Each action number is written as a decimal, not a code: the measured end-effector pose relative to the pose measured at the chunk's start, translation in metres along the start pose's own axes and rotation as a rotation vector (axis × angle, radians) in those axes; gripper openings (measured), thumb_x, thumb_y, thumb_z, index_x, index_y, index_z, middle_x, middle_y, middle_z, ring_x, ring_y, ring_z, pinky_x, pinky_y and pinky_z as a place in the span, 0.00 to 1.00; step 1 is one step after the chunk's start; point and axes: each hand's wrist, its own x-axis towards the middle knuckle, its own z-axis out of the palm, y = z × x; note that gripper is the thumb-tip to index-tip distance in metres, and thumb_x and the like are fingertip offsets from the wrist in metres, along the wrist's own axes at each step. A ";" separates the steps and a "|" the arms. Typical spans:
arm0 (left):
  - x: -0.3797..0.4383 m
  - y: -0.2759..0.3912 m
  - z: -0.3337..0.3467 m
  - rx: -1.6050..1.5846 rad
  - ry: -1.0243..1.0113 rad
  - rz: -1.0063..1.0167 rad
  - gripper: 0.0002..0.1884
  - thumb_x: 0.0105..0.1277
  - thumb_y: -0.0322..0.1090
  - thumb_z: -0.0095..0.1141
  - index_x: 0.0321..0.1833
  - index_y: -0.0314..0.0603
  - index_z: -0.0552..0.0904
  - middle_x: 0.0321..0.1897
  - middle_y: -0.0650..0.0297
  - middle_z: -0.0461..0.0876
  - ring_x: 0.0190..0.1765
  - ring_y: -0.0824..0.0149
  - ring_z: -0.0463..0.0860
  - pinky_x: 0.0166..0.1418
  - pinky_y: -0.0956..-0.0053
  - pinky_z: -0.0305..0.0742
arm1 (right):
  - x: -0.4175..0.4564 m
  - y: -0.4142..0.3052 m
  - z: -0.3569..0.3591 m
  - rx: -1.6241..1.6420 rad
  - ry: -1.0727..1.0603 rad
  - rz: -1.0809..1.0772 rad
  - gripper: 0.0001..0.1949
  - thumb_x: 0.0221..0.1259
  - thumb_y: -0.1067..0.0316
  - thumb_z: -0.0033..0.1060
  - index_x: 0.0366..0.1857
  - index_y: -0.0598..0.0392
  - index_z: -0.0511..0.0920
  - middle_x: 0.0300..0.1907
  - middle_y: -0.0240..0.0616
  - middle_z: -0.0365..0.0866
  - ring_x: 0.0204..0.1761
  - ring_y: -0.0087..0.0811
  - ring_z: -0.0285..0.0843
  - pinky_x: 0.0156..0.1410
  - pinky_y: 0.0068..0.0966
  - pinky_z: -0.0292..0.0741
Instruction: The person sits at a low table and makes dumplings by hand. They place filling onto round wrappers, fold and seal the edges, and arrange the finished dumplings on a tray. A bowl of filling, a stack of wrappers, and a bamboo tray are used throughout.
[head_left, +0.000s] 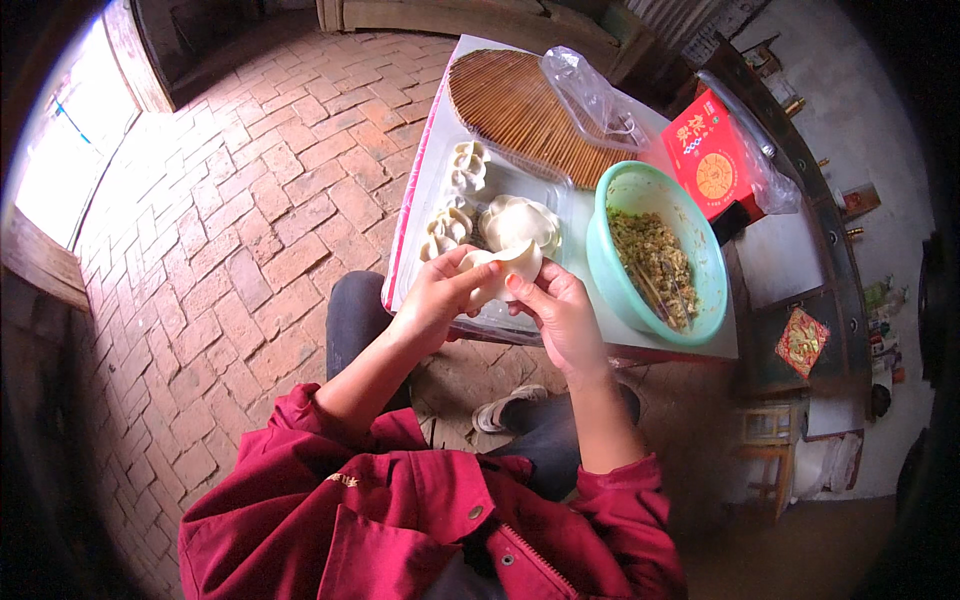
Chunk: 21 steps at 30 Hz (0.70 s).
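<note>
My left hand and my right hand pinch one dumpling wrapper between them, its edge curved upward over the near side of the table. Whether filling lies inside cannot be seen. Just beyond my fingers, a stack of round dough wrappers rests in a clear plastic tray. Folded dumplings stand in a row along the tray's left side. To the right of my right hand is a light green plastic bowl with chopped filling and thin utensils in it.
A round brown stick mat lies at the table's far end, partly under a clear plastic bag. Behind the bowl is a red box bearing writing. A wooden stool stands at the right, on the floor.
</note>
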 end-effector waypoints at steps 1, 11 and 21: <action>0.001 -0.002 -0.002 -0.060 -0.010 -0.003 0.13 0.66 0.43 0.64 0.46 0.44 0.80 0.29 0.72 0.78 0.26 0.79 0.72 0.27 0.84 0.62 | -0.001 0.000 0.001 -0.015 0.003 -0.001 0.12 0.68 0.65 0.62 0.49 0.59 0.80 0.41 0.31 0.84 0.40 0.18 0.77 0.44 0.19 0.74; -0.012 0.019 -0.006 -0.279 0.172 -0.137 0.10 0.69 0.41 0.58 0.49 0.50 0.81 0.37 0.70 0.84 0.35 0.76 0.82 0.34 0.80 0.74 | 0.046 -0.010 -0.026 -0.052 0.241 0.018 0.10 0.69 0.63 0.58 0.34 0.58 0.79 0.32 0.32 0.82 0.26 0.19 0.75 0.26 0.15 0.71; -0.029 0.005 -0.014 -0.381 -0.034 -0.169 0.09 0.71 0.33 0.55 0.50 0.42 0.80 0.42 0.67 0.84 0.43 0.72 0.84 0.48 0.74 0.80 | 0.064 0.028 -0.042 -1.720 0.196 -0.550 0.10 0.61 0.71 0.51 0.43 0.55 0.82 0.43 0.40 0.81 0.51 0.44 0.75 0.55 0.39 0.75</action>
